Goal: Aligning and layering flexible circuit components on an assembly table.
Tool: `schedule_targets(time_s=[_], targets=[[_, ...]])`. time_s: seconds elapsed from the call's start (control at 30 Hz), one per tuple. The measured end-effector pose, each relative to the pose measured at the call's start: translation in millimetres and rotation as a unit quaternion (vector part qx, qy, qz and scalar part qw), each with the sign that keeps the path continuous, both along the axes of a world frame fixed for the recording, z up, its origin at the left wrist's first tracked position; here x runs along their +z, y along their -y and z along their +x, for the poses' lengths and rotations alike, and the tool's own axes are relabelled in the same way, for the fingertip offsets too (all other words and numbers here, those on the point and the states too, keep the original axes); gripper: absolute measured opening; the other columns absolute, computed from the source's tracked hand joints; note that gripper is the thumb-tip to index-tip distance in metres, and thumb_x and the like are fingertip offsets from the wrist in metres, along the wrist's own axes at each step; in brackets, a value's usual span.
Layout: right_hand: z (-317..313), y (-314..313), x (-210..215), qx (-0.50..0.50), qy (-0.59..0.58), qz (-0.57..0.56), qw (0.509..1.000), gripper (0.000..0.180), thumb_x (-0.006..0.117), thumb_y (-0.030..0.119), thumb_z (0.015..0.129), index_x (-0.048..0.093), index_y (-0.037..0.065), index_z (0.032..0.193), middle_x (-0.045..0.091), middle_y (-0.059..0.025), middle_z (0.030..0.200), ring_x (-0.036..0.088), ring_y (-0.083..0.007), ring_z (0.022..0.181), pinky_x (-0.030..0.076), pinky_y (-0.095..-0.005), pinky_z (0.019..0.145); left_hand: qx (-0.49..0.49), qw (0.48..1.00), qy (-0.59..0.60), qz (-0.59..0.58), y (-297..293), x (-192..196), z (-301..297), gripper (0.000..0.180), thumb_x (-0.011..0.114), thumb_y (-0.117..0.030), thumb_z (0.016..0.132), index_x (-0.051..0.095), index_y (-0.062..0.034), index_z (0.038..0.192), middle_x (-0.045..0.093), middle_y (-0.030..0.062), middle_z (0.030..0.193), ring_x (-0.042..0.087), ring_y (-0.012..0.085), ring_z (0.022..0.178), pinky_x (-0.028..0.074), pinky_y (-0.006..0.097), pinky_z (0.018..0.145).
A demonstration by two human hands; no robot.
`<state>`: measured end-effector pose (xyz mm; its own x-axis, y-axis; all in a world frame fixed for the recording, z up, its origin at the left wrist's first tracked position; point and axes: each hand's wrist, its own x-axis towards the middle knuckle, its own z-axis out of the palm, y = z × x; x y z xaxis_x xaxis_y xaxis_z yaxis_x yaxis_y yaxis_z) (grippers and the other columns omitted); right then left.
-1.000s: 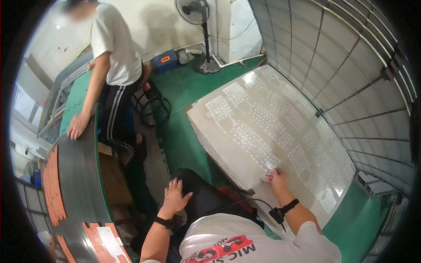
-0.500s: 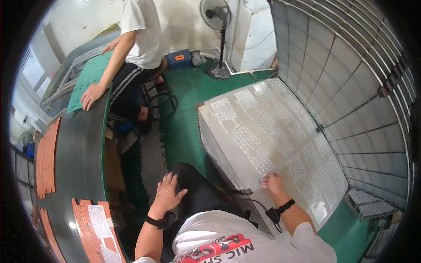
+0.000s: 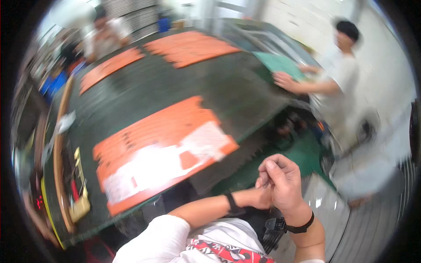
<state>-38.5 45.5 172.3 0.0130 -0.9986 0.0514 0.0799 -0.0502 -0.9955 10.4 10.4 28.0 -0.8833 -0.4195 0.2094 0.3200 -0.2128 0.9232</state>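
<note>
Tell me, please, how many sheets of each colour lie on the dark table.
Orange sheets: 3, one near, one far left, one far middle
Green sheets: 1, under a co-worker's hand
Total: 4 on the dark table. The picture is blurred, so seams within a patch may be hidden.

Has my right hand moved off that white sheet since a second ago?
Yes. The right hand has left the sheet and is raised beside the left hand, near the dark table's edge.
</note>
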Motion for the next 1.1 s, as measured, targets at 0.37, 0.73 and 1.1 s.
schedule_targets(time_s=[0.37, 0.73, 1.1], targets=[[294, 63, -36, 0.508, -0.329, -0.029, 0.796, 0.029, 0.059, 0.023, 0.086, 0.061, -0.005, 0.091, 0.065, -0.0115, 0.081, 0.063, -0.0191, 0.075, 0.05, -0.0304, 0.069, 0.07, 0.936, -0.168, -0.3, -42, -8, 53, 0.049, 0.051, 0.007, 0.056, 0.061, 0.0044, 0.103, 0.063, 0.018, 0.104, 0.058, 0.0245, 0.099, 0.044, 0.033, 0.084], [369, 51, -56, 0.469, -0.579, -0.226, 0.628, 0.035, 0.056, 0.03, 0.077, 0.067, -0.002, 0.069, 0.062, -0.0213, 0.065, 0.062, -0.0347, 0.062, 0.05, -0.0404, 0.064, -0.003, 0.998, -0.033, -0.05, -26, 16, 108, 0.039, 0.049, 0.01, 0.059, 0.061, 0.002, 0.096, 0.06, 0.0092, 0.081, 0.054, 0.0165, 0.071, 0.044, 0.031, 0.059], [237, 200, 90, 0.43, -0.583, -0.021, 0.689, 0.022, 0.058, 0.017, 0.08, 0.064, -0.005, 0.078, 0.057, -0.0019, 0.065, 0.054, -0.0104, 0.06, 0.044, -0.027, 0.055, -0.006, 0.984, -0.176, 0.017, -2, -10, 49, 0.031, 0.046, -0.003, 0.073, 0.055, 0.005, 0.102, 0.06, 0.0065, 0.093, 0.053, 0.0143, 0.086, 0.042, 0.028, 0.078]])
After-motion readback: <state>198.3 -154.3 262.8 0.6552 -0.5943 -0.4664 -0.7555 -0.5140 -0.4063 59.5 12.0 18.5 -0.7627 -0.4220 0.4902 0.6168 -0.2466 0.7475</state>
